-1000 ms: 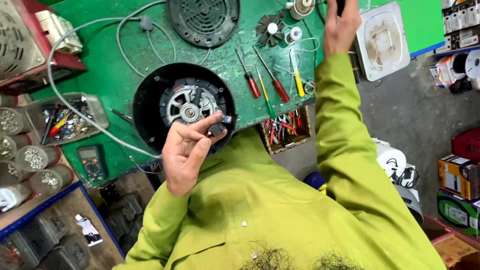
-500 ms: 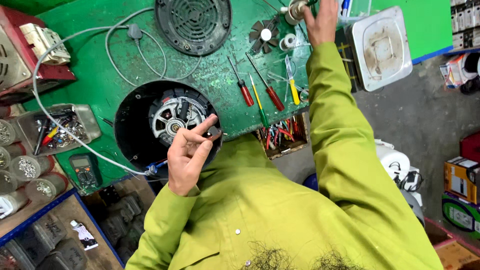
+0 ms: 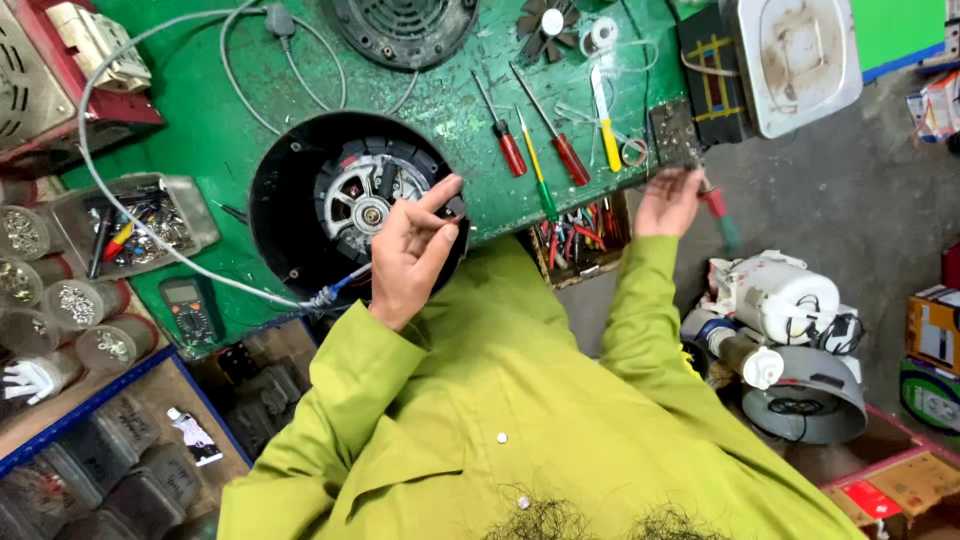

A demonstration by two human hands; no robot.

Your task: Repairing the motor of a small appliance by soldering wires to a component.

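since half a second ago our right hand has come back from the far end of the green bench to its near edge. it now grips a tool with a red and green handle, blurred, long axis slanting down and away to the right. our left hand has hardly moved: it stays over the motor housing, thumb and fingers pinched on a small dark part at the housing's right rim.

the housing is a round black shell, open face up toward us, with a pale cast-metal hub and a shaft end at its centre, axis pointing up at the camera. a grey cable loops across the scuffed bench to its lower edge. three screwdrivers, red and yellow-green handled, lie side by side, tips pointing away from us.
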